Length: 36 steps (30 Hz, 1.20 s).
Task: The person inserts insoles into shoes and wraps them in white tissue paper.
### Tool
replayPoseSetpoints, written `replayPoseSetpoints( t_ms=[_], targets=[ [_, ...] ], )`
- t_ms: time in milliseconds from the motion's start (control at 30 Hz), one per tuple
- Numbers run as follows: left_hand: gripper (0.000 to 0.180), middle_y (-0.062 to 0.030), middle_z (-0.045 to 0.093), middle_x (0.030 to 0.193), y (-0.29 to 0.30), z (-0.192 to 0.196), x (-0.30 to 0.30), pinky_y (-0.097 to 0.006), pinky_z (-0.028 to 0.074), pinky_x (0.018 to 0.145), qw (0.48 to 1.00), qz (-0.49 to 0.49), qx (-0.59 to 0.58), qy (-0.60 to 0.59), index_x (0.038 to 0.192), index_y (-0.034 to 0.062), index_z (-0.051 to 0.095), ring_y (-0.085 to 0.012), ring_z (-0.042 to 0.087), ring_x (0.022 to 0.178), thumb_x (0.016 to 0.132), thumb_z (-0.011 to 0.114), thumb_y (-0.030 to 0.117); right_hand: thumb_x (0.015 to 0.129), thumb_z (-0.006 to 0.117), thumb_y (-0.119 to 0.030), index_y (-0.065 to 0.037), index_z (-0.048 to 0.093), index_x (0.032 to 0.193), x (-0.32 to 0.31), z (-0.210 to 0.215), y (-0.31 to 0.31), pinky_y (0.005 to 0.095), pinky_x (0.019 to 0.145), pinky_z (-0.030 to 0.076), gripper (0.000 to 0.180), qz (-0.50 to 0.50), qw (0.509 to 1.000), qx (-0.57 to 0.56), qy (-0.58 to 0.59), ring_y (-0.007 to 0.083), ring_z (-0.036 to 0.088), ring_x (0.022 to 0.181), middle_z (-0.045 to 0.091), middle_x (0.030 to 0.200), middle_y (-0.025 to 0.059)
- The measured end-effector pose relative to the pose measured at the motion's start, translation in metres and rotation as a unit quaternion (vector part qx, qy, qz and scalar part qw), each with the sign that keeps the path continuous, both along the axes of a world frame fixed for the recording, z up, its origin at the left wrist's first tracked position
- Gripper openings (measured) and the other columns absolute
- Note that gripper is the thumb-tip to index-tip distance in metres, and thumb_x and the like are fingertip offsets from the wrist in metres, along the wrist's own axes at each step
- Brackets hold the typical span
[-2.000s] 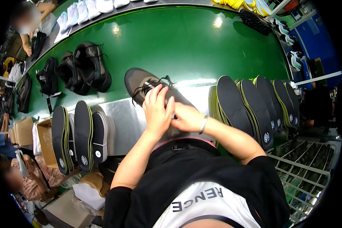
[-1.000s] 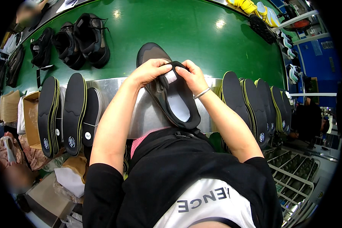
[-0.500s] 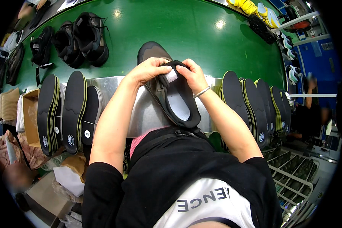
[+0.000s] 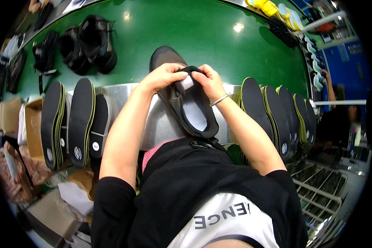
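A dark grey-brown shoe (image 4: 166, 57) lies over the metal edge in front of me, its toe pointing away and its heel towards my body. Its pale insole lining shows through the opening. My left hand (image 4: 167, 77) pinches the left side of the shoe's tongue, beside a white label (image 4: 187, 82) on its inner face. On the other side, my right hand (image 4: 209, 82) grips the tongue's upper right edge between thumb and fingers. A silver bangle circles my right wrist. Both hands pull the tongue up and spread it.
Stacks of black insoles with yellow-green edges stand at my left (image 4: 82, 120) and right (image 4: 254, 105). Several dark shoes (image 4: 97, 45) rest on the green belt (image 4: 186, 25) at the far left. A cardboard box (image 4: 34, 128) and wire rack (image 4: 318, 190) flank me. Other people work nearby.
My hands hold the tongue almost exactly as before. On the belt, the dark shoes at left have shifted slightly. The person at far right has moved an arm.
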State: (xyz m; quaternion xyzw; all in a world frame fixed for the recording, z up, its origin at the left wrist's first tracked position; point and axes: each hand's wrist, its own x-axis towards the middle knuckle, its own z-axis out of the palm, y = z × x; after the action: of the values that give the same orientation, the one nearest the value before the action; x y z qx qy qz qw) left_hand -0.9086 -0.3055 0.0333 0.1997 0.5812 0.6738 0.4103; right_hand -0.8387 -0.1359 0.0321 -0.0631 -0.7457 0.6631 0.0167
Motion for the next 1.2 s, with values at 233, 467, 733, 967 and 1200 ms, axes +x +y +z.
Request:
replayPoseSetpoints(
  t_ms=[233,467,733,967,1200],
  targets=[
    [0.051,-0.0105,0.045,0.116,-0.001,0.003,0.048,-0.031,0.030,0.094,0.953,0.139,-0.071,0.259,0.118,0.0005,0.038,-0.0182,0.042,0.108,0.076,0.060,0.017,0.069,0.057,-0.026,-0.005,0.059,0.079,0.007,-0.010,-0.017,0.0394,0.072,0.041,0.024,-0.065,0.964,0.215,0.143,0.0317,0.050,0.077,0.056,0.076,0.0144],
    [0.044,-0.0119,0.047,0.107,-0.006,0.010,0.069,-0.031,0.033,0.090,0.942,0.204,-0.050,0.262,0.114,-0.0014,0.039,-0.0199,0.045,0.099,0.071,0.045,-0.001,0.076,0.053,-0.022,-0.005,0.041,0.114,0.104,0.031,-0.011,0.0350,0.088,0.037,0.043,-0.027,0.976,0.203,0.071,0.0331,0.042,0.104,0.036,0.118,0.0182],
    [0.035,-0.0103,0.048,0.104,-0.019,0.040,0.058,-0.026,0.039,0.081,0.946,0.107,-0.144,0.269,0.111,-0.0005,0.044,-0.0166,0.047,0.092,0.076,0.047,0.002,0.080,0.051,-0.021,-0.002,0.052,0.099,0.264,0.033,0.018,0.0308,0.072,0.044,0.027,-0.053,0.988,0.126,-0.067,0.0242,0.055,0.087,0.054,0.094,0.0132],
    [0.039,-0.0085,0.043,0.121,0.063,0.103,0.092,-0.033,0.021,0.097,0.823,0.118,-0.204,0.516,0.119,0.0046,0.041,-0.0203,0.038,0.113,0.082,0.048,0.015,0.078,0.053,-0.020,-0.001,0.056,0.093,0.398,-0.008,0.001,0.0303,0.068,0.046,0.024,-0.367,0.900,-0.008,-0.237,0.0230,0.058,0.078,0.060,0.087,0.0127],
    [0.032,-0.0078,0.045,0.120,0.148,0.112,0.183,-0.036,0.020,0.097,0.823,0.012,-0.123,0.554,0.115,0.0058,0.044,-0.0199,0.040,0.112,0.084,0.046,0.016,0.079,0.055,-0.017,-0.002,0.056,0.092,0.479,-0.058,-0.013,0.0305,0.066,0.046,0.020,-0.422,0.861,-0.054,-0.279,0.0226,0.059,0.076,0.061,0.083,0.0116]
  ],
)
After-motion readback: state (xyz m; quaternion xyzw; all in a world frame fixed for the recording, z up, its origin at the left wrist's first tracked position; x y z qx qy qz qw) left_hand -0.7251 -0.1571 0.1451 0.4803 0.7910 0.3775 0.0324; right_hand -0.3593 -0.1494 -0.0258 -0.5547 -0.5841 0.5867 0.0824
